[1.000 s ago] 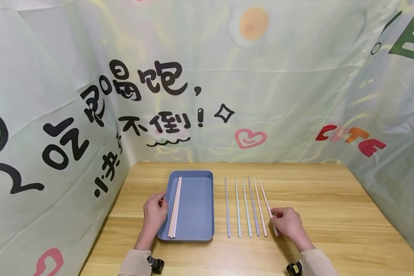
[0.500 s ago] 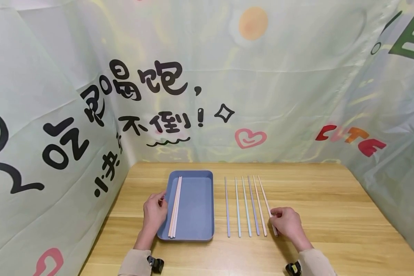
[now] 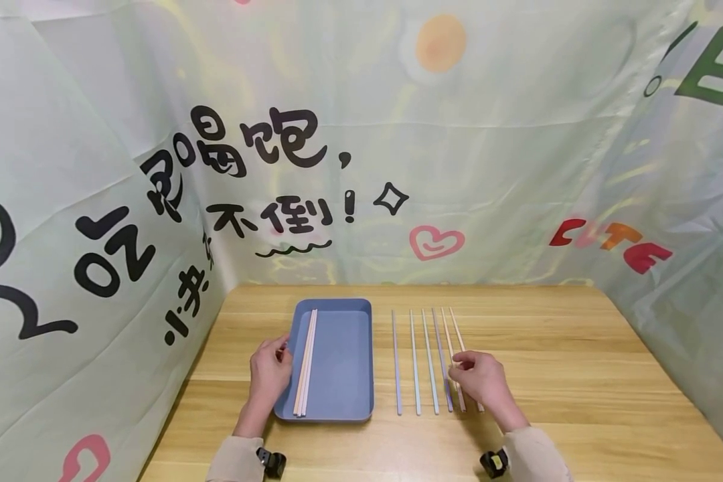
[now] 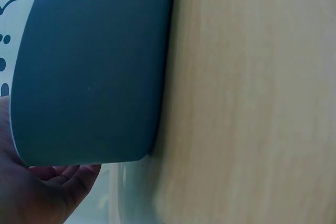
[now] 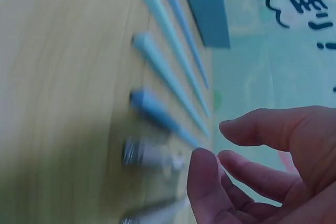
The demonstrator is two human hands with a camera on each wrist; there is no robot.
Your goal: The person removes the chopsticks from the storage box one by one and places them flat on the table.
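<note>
At a light wood-grain tabletop (image 3: 578,348), a person's L hand (image 3: 271,367) grips the L side of a rectangular blue-grey tray w/ rounded corners (image 3: 342,361); the L wrist view shows fingers curled at its edge, thumb partly hidden. The R hand (image 3: 480,377) hangs released, thumb & index parted, over the R end of a row of slim chopsticks; whether a fingertip touches one, can't tell.

Inside the tray, along its L side, a bunch of thin peach and pale-pink chopsticks (image 3: 306,361) lies side by side, approx. lengthwise; exact no. hard to make out.

On the table, R of the tray & apart from it, six single sticks lie in a spaced row, L to R: a lavender-blue chopstick (image 3: 395,361), a pale-aqua chopstick (image 3: 415,361), a light-blue chopstick (image 3: 430,361), a violet-blue chopstick (image 3: 442,358), a peach chopstick (image 3: 448,335) & a pale-pink chopstick (image 3: 456,328). The last two run partly under the R hand & are blurred in the R wrist view.

Beige cuffs (image 3: 536,455) & small black wrist devices (image 3: 271,462) show at bottom. Backdrop: pale-green printed cloth (image 3: 506,167) w/ black Chinese lettering, pink heart, "CUTE" at R.
</note>
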